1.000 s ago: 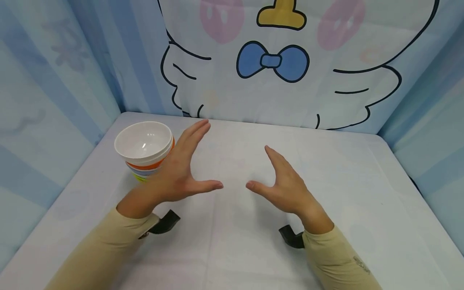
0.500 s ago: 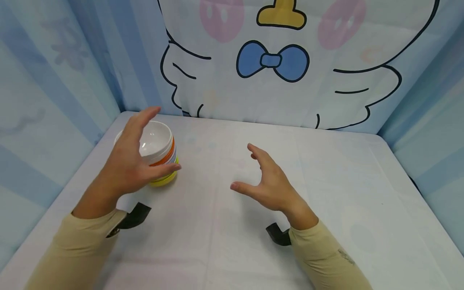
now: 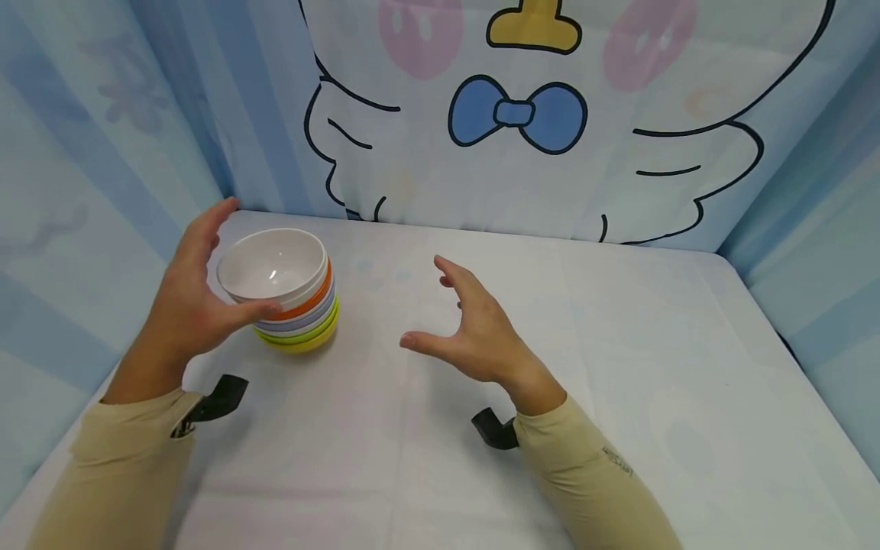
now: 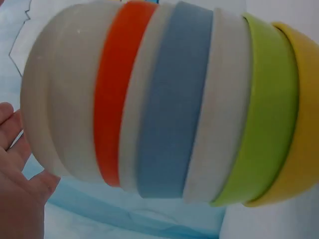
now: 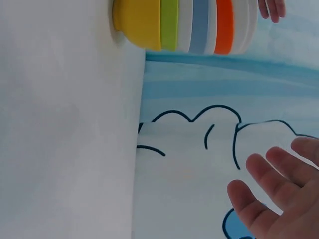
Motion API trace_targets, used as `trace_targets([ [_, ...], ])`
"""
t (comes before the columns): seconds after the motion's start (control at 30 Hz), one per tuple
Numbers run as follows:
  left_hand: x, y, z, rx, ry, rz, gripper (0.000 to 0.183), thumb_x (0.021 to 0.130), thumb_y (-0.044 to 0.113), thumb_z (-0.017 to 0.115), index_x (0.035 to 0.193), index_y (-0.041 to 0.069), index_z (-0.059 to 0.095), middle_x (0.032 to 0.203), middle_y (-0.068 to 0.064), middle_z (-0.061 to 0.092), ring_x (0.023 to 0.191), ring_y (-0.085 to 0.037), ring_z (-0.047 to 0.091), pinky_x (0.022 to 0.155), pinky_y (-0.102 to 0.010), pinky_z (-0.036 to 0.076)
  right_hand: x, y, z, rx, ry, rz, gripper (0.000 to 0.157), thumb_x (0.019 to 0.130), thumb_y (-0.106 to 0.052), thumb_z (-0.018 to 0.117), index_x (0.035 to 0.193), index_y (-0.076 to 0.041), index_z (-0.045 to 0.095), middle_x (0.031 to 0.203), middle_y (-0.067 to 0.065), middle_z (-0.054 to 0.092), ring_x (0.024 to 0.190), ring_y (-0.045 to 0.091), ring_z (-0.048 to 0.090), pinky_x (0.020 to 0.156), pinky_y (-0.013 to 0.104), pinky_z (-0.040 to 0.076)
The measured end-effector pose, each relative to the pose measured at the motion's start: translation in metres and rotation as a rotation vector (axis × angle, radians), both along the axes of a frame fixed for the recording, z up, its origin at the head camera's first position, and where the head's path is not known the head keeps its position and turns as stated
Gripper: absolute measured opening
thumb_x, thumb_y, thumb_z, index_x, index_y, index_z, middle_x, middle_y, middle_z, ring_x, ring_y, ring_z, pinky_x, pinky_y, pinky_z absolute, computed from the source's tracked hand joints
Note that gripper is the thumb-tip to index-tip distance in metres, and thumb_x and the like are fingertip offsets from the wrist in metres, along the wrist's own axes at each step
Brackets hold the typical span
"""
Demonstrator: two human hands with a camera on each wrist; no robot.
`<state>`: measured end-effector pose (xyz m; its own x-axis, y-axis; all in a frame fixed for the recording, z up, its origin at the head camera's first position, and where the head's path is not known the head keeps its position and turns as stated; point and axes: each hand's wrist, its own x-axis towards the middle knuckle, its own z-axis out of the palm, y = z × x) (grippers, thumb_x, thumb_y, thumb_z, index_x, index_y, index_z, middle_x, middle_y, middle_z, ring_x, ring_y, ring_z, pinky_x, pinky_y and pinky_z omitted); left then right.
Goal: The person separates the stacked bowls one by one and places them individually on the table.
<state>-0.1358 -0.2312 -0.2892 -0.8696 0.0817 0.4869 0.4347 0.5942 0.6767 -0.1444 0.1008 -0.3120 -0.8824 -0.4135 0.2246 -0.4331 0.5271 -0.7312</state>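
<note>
A stack of nested bowls point(image 3: 296, 305) stands at the left rear of the table, white on top, then orange, white, blue-grey, green and yellow at the base. Along its left side my left hand point(image 3: 186, 298) is spread, the thumb overlapping the front of the upper bowls in the head view. The left wrist view has the stack point(image 4: 174, 109) filling most of the frame, with the hand's fingers beside the top white bowl. My right hand point(image 3: 474, 328) hovers over the table to the right of the stack, fingers and thumb apart, holding nothing.
The white-covered table point(image 3: 653, 382) runs up to a curtain point(image 3: 412, 153) with a cartoon bow-tie print at the back. Blue striped curtains point(image 3: 82, 191) hang along both sides. Each wrist carries a black mount point(image 3: 223, 397) at the cuff.
My left hand has swung left, from in front of the bowls to their left side. The right hand has shifted left toward the stack. The bowls have stayed in place.
</note>
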Motion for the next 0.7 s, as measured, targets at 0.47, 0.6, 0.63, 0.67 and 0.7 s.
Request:
trace_targets([
  [0.47, -0.016, -0.020, -0.034, 0.217, -0.282, -0.076, 0.123, 0.078, 0.005, 0.085, 0.161, 0.015, -0.006, 0.166, -0.013, 0.004, 0.150, -0.035, 0.010, 0.116, -0.062, 0.010, -0.011, -0.031, 0.003, 0.013, -0.012, 0.025, 0.102, 0.079, -0.046, 0.082, 0.158, -0.014, 0.026, 0.160, 0.001, 0.030, 0.139, 0.019, 0.038, 0.110, 0.048, 0.037],
  [0.6, -0.018, -0.020, -0.041, 0.254, -0.318, -0.101, 0.121, 0.079, 0.000, 0.083, 0.160, 0.016, -0.005, 0.164, -0.013, 0.009, 0.146, -0.037, 0.019, 0.118, -0.051, 0.023, -0.015, -0.037, 0.005, 0.016, -0.019, 0.023, 0.102, 0.079, -0.046, 0.082, 0.159, -0.015, 0.026, 0.160, 0.001, 0.030, 0.139, 0.019, 0.038, 0.110, 0.049, 0.038],
  [0.63, -0.018, -0.020, -0.043, 0.268, -0.320, -0.106, 0.120, 0.079, -0.001, 0.082, 0.160, 0.015, -0.005, 0.164, -0.014, 0.011, 0.145, -0.037, 0.020, 0.117, -0.043, 0.026, -0.017, -0.038, 0.006, 0.015, -0.020, 0.024, 0.102, 0.079, -0.046, 0.082, 0.159, -0.015, 0.026, 0.160, 0.001, 0.030, 0.139, 0.019, 0.038, 0.110, 0.049, 0.038],
  [0.67, -0.018, -0.020, -0.045, 0.279, -0.321, -0.108, 0.119, 0.080, 0.000, 0.082, 0.160, 0.015, -0.005, 0.163, -0.015, 0.013, 0.144, -0.037, 0.022, 0.116, -0.035, 0.030, -0.018, -0.040, 0.007, 0.017, -0.022, 0.025, 0.102, 0.079, -0.046, 0.082, 0.159, -0.016, 0.026, 0.160, 0.001, 0.030, 0.139, 0.019, 0.038, 0.110, 0.049, 0.038],
  [0.7, -0.018, -0.020, -0.046, 0.293, -0.322, -0.111, 0.118, 0.081, 0.000, 0.082, 0.160, 0.015, -0.004, 0.162, -0.015, 0.015, 0.143, -0.036, 0.024, 0.113, -0.027, 0.033, -0.019, -0.042, 0.007, 0.016, -0.023, 0.027, 0.102, 0.079, -0.046, 0.082, 0.159, -0.016, 0.026, 0.160, 0.000, 0.030, 0.139, 0.019, 0.038, 0.110, 0.049, 0.038],
])
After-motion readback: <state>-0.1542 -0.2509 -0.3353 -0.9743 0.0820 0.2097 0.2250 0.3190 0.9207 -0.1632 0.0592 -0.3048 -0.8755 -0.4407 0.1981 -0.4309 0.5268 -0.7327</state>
